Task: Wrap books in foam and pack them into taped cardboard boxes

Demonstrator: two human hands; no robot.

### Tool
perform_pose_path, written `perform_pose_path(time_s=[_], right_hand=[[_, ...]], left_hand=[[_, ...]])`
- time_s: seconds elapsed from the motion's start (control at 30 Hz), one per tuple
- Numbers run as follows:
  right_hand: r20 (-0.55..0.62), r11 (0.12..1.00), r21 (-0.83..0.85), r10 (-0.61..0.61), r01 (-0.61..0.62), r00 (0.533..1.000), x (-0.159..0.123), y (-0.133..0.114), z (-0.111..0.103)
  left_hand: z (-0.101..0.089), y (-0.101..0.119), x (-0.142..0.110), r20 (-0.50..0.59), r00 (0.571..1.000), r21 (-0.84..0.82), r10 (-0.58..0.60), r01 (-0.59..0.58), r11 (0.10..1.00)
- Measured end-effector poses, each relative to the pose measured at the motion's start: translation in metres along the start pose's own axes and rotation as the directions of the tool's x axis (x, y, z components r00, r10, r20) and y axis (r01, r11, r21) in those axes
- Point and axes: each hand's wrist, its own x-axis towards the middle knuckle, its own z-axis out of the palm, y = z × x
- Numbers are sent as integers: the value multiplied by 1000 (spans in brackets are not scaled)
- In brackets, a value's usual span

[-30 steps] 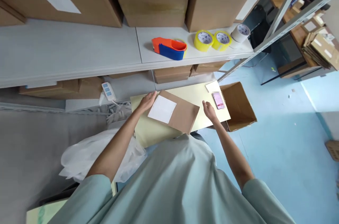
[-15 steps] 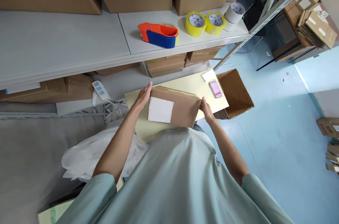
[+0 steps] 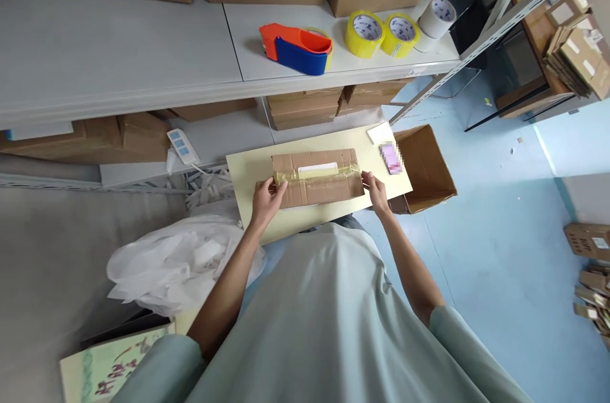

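A taped cardboard box (image 3: 319,192) is at the middle of a pale yellow board (image 3: 252,215). Clear yellowish tape runs along its length, and a narrow white label (image 3: 318,170) shows near the centre. My left hand (image 3: 268,201) grips the left end of the box, thumb toward the top. At the opposite end, my right hand (image 3: 375,190) has its fingers against the right edge. Whether the box rests fully on the board or is slightly raised, I cannot tell.
A red-and-blue tape dispenser (image 3: 298,48) and yellow tape rolls (image 3: 365,34) stand on the shelf (image 3: 143,53) above. A pixelated pink item (image 3: 391,157) lies on the board's right. Beside it is an open carton (image 3: 424,168). White plastic wrap (image 3: 176,263) bulges at left.
The box has been turned, so its taped side now faces up instead of the face with the big white label. My left hand has moved from the far left corner toward me.
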Motion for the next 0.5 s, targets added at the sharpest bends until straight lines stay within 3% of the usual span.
perform_pose_path(time_s=[0.1,0.17,0.33,0.4,0.5], right_hand=[[-4,994,-106,-35,34,999,3,7,1],[-23,962,-263,-79,70,997,6,5,5],[-72,697,-716,-114,28,991,12,-5,31],[-77,623,-782,-90,-4,993,11,-6,41],[-89,615,-787,-47,-41,995,12,-5,45]], left_hand=[[4,-6,-12,-10,999,51,32,-32,998],[6,-8,-16,11,999,110,44,-45,993],[18,-4,-16,67,997,250,-22,4,968],[26,0,-13,49,994,252,-95,80,965],[33,4,-3,-3,984,227,-179,175,958]])
